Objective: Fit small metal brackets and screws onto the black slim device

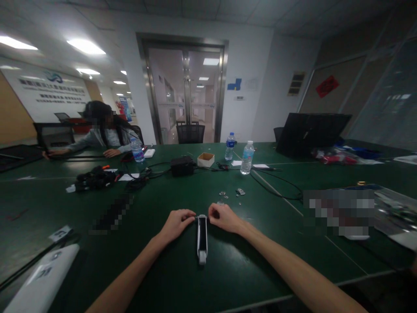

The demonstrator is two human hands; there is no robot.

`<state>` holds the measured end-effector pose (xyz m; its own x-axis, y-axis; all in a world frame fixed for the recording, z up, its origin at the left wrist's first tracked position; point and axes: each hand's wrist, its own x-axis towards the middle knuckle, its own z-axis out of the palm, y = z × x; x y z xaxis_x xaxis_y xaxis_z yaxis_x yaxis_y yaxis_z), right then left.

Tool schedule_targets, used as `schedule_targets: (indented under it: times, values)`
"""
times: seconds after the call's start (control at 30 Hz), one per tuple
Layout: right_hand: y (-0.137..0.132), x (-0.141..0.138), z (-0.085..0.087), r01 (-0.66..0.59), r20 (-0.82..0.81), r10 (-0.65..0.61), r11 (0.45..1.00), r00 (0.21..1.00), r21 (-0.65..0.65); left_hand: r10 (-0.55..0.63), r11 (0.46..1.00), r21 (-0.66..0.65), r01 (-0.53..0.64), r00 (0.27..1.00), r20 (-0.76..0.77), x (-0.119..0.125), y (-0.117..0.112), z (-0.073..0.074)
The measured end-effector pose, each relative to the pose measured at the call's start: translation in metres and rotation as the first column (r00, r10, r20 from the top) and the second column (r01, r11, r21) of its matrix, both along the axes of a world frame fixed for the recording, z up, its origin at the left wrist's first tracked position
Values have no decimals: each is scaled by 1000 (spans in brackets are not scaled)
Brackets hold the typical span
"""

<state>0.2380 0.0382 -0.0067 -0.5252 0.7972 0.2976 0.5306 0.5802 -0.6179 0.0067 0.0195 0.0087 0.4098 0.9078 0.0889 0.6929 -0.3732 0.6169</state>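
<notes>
A long, narrow white piece with a dark middle (202,237) lies lengthwise on the green table in front of me. At the left of its far end is my left hand (178,222), thumb and fingers drawn together in a pinch. My right hand (224,217) is at the opposite side of that end, its fingers curled and pinched. Whatever small part the fingertips hold is too small to make out. Just beyond my right hand are several small metal rings (223,194) and a little cluster of grey parts (240,191).
Beyond stand a black box (182,166), an open carton (206,160) and water bottles (247,158), with cables running between. A white device (44,278) lies near left, a clear tray (397,213) right. A person (109,130) sits at the far left.
</notes>
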Motion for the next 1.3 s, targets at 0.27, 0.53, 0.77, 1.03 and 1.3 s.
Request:
schedule_targets:
  times: [0.27, 0.53, 0.77, 1.03, 1.3]
  values:
    - [2, 0, -4, -15, -3, 15, 1000, 1000, 25, -25, 998, -59, 29, 998, 59, 0, 0, 0]
    - [-2, -4, -3, -4, -15, 5, 1000, 1000, 8, -48, 999, -21, 48, 999, 2, 4, -4, 3]
    - [-1, -2, -1, -13, 39, 10, 997, 999, 79, -54, 997, 46, 56, 998, -30, 4, -1, -8]
    - [-3, -3, 3, -23, 50, 12, 970, 999, 243, -38, 979, 201, 45, 999, -37, 2, -6, 0]
    - [-16, -16, 7, -149, -11, 165, 917, 986, 370, -143, 950, 277, 147, 989, -33, 15, -21, 6]
